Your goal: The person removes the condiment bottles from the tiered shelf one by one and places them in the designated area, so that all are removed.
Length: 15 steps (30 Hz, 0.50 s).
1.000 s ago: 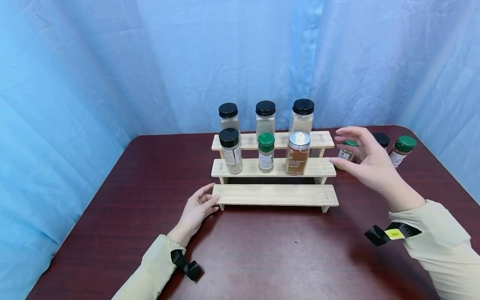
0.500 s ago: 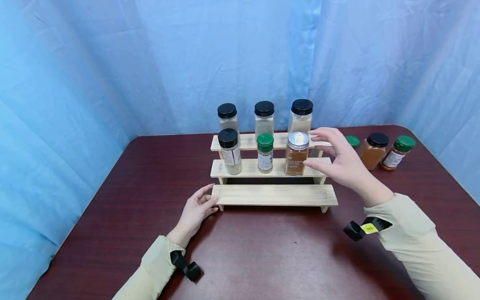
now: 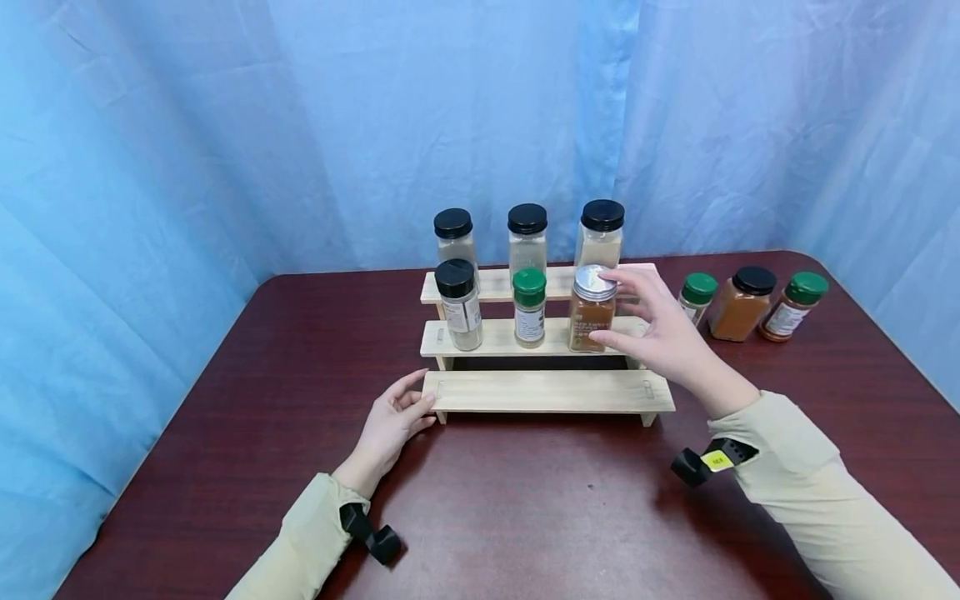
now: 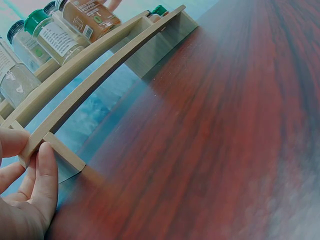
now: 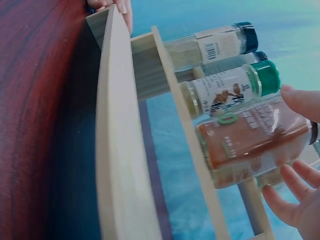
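Observation:
A three-step wooden spice rack [image 3: 547,392] stands on the table. My left hand [image 3: 390,422] pinches the left end of its lowest step; in the left wrist view a thumb and finger close on that corner. On the middle step are a black-lidded jar [image 3: 462,315], a green-lidded spice jar [image 3: 529,323] and a silver-lidded jar of orange-brown spice [image 3: 589,321]. Spread around that last jar is my right hand [image 3: 663,337], thumb in front and fingertips by the lid. From the right wrist, its lower fingers [image 5: 280,205] show a gap to the spice jar.
Three black-lidded jars [image 3: 528,242] line the top step. Right of the rack, on the dark red table [image 3: 525,500], stand a green-lidded jar [image 3: 698,292], a black-lidded jar of orange spice [image 3: 738,312] and another green-lidded jar [image 3: 791,312]. Blue curtains [image 3: 450,100] hang behind.
My right hand has moved left from beside the table jars to the silver-lidded spice jar, uncovering the jars at right. The left hand has stayed at the rack's end.

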Each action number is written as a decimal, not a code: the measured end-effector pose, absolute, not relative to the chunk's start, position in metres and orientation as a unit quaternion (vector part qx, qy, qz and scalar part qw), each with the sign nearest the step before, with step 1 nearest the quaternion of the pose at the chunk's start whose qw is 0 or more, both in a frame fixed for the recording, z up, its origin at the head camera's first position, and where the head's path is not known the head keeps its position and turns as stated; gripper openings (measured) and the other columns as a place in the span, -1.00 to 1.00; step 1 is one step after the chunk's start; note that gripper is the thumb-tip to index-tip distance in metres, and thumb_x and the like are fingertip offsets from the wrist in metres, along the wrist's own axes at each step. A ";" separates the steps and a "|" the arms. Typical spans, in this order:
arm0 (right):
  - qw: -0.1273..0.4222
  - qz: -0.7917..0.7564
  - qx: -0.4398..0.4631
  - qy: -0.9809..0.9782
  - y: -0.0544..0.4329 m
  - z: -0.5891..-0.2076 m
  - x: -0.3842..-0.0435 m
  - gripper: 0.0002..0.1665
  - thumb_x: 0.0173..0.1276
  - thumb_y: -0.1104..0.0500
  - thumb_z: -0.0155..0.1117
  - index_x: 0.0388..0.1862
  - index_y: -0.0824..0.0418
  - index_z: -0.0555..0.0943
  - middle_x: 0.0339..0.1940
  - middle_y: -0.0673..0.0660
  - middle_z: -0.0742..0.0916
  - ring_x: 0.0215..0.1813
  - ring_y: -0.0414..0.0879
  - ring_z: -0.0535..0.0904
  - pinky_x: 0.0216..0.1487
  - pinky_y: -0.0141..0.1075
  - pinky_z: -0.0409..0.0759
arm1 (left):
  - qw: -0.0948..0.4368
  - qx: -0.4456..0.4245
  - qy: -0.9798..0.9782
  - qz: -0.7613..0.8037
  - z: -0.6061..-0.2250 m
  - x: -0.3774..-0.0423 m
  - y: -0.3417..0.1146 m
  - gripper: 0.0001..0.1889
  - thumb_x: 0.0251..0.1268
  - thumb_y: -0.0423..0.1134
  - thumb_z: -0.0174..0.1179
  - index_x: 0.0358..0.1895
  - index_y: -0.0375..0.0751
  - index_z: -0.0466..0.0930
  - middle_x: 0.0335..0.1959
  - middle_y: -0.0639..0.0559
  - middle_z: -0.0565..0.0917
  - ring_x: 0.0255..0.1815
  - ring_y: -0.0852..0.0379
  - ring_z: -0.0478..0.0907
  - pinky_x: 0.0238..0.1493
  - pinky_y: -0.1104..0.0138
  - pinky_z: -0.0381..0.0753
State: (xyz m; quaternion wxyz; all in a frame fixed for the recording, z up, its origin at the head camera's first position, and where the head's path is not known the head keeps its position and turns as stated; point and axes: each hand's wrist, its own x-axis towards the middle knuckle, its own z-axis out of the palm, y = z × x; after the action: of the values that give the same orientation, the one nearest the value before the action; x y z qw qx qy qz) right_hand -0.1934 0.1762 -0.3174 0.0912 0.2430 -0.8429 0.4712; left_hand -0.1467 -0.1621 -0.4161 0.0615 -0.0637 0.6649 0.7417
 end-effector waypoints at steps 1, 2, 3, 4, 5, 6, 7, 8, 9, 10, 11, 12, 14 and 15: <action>0.090 0.472 0.242 -0.843 0.175 -0.319 -0.194 -0.17 0.14 0.35 0.40 0.37 0.19 0.27 0.29 0.26 0.34 0.22 0.24 0.39 0.22 0.22 0.39 | 0.062 -0.063 0.665 0.742 -0.416 -0.147 -0.162 -0.45 0.32 -0.52 0.05 0.37 -0.33 0.21 -0.47 0.18 0.53 -0.46 0.37 0.50 -0.34 0.53 0.61; 0.089 0.470 0.239 -0.845 0.174 -0.321 -0.194 -0.15 0.13 0.35 0.41 0.38 0.19 0.25 0.30 0.26 0.34 0.23 0.25 0.38 0.22 0.23 0.38 | 0.062 -0.063 0.665 0.742 -0.416 -0.147 -0.162 -0.45 0.32 -0.52 0.04 0.37 -0.34 0.20 -0.47 0.18 0.53 -0.46 0.37 0.50 -0.34 0.53 0.61; 0.088 0.470 0.236 -0.846 0.173 -0.322 -0.194 -0.14 0.13 0.35 0.41 0.38 0.18 0.23 0.32 0.27 0.33 0.24 0.25 0.36 0.22 0.24 0.38 | 0.062 -0.062 0.664 0.743 -0.416 -0.147 -0.162 -0.45 0.32 -0.52 0.04 0.38 -0.34 0.20 -0.47 0.18 0.53 -0.46 0.37 0.50 -0.34 0.53 0.61; 0.089 0.471 0.233 -0.846 0.173 -0.324 -0.193 -0.13 0.13 0.36 0.41 0.39 0.18 0.21 0.33 0.27 0.33 0.25 0.25 0.36 0.22 0.24 0.37 | 0.063 -0.062 0.663 0.743 -0.416 -0.147 -0.162 -0.45 0.32 -0.52 0.04 0.38 -0.34 0.20 -0.47 0.18 0.53 -0.46 0.37 0.51 -0.34 0.53 0.61; 0.092 0.472 0.232 -0.846 0.172 -0.325 -0.194 -0.12 0.13 0.37 0.40 0.39 0.19 0.20 0.34 0.29 0.32 0.25 0.25 0.35 0.22 0.25 0.37 | 0.063 -0.061 0.663 0.744 -0.416 -0.147 -0.162 -0.45 0.32 -0.52 0.04 0.38 -0.34 0.20 -0.47 0.18 0.53 -0.46 0.36 0.51 -0.34 0.53 0.61; 0.095 0.472 0.230 -0.846 0.171 -0.326 -0.194 -0.11 0.13 0.37 0.40 0.39 0.19 0.19 0.34 0.29 0.32 0.26 0.25 0.35 0.22 0.25 0.37 | 0.063 -0.062 0.662 0.745 -0.416 -0.147 -0.162 -0.45 0.32 -0.53 0.04 0.38 -0.34 0.20 -0.47 0.18 0.53 -0.46 0.36 0.51 -0.34 0.53 0.61; 0.100 0.473 0.229 -0.845 0.170 -0.327 -0.193 -0.12 0.14 0.38 0.39 0.39 0.19 0.19 0.35 0.29 0.32 0.26 0.25 0.34 0.22 0.25 0.38 | 0.064 -0.062 0.661 0.745 -0.416 -0.147 -0.162 -0.45 0.32 -0.53 0.04 0.38 -0.33 0.20 -0.47 0.18 0.53 -0.46 0.36 0.51 -0.34 0.53 0.61; 0.104 0.474 0.228 -0.844 0.170 -0.328 -0.193 -0.13 0.14 0.39 0.38 0.39 0.19 0.19 0.34 0.30 0.32 0.27 0.24 0.34 0.22 0.24 0.38 | 0.064 -0.062 0.660 0.746 -0.416 -0.147 -0.162 -0.45 0.32 -0.53 0.04 0.38 -0.33 0.20 -0.47 0.18 0.53 -0.47 0.36 0.51 -0.34 0.53 0.61; 0.109 0.476 0.226 -0.843 0.169 -0.329 -0.194 -0.14 0.15 0.39 0.37 0.39 0.20 0.19 0.34 0.30 0.33 0.27 0.23 0.34 0.22 0.24 0.38 | 0.064 -0.062 0.659 0.747 -0.416 -0.147 -0.162 -0.45 0.32 -0.53 0.04 0.38 -0.33 0.20 -0.47 0.18 0.53 -0.47 0.36 0.51 -0.34 0.52 0.61; 0.114 0.476 0.226 -0.842 0.169 -0.330 -0.194 -0.15 0.16 0.39 0.36 0.39 0.20 0.20 0.34 0.30 0.33 0.28 0.23 0.34 0.22 0.24 0.39 | 0.064 -0.062 0.658 0.748 -0.416 -0.147 -0.162 -0.45 0.32 -0.53 0.04 0.38 -0.33 0.20 -0.47 0.18 0.53 -0.47 0.36 0.51 -0.34 0.53 0.61; 0.118 0.477 0.226 -0.841 0.168 -0.330 -0.194 -0.17 0.17 0.40 0.35 0.38 0.21 0.20 0.34 0.31 0.33 0.28 0.24 0.34 0.21 0.24 0.39 | 0.064 -0.062 0.657 0.748 -0.416 -0.147 -0.162 -0.45 0.32 -0.53 0.04 0.38 -0.33 0.20 -0.48 0.18 0.53 -0.47 0.36 0.51 -0.34 0.53 0.61; 0.120 0.478 0.226 -0.840 0.168 -0.331 -0.194 -0.17 0.18 0.40 0.34 0.38 0.22 0.19 0.34 0.31 0.33 0.29 0.25 0.34 0.21 0.24 0.38 | 0.065 -0.062 0.657 0.749 -0.416 -0.147 -0.162 -0.45 0.32 -0.52 0.04 0.38 -0.32 0.20 -0.48 0.18 0.53 -0.47 0.36 0.51 -0.34 0.53 0.61; 0.124 0.479 0.226 -0.839 0.167 -0.332 -0.194 -0.18 0.19 0.41 0.33 0.38 0.22 0.19 0.34 0.33 0.33 0.30 0.27 0.34 0.21 0.25 0.38 | 0.065 -0.060 0.657 0.749 -0.416 -0.147 -0.163 -0.45 0.32 -0.52 0.04 0.38 -0.33 0.20 -0.48 0.19 0.53 -0.47 0.37 0.51 -0.34 0.53 0.61; 0.124 0.480 0.226 -0.839 0.167 -0.332 -0.194 -0.19 0.19 0.41 0.32 0.37 0.23 0.18 0.34 0.34 0.33 0.30 0.29 0.34 0.21 0.25 0.39 | 0.066 -0.060 0.656 0.749 -0.416 -0.147 -0.163 -0.45 0.32 -0.52 0.04 0.38 -0.33 0.20 -0.48 0.20 0.53 -0.47 0.37 0.50 -0.34 0.53 0.61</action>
State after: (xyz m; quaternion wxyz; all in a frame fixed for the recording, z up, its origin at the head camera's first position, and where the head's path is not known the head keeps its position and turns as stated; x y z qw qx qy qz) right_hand -0.1942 0.1666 -0.3320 0.1238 0.2262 -0.8386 0.4799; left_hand -0.1472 -0.1627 -0.4162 0.0658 -0.0596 0.6562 0.7493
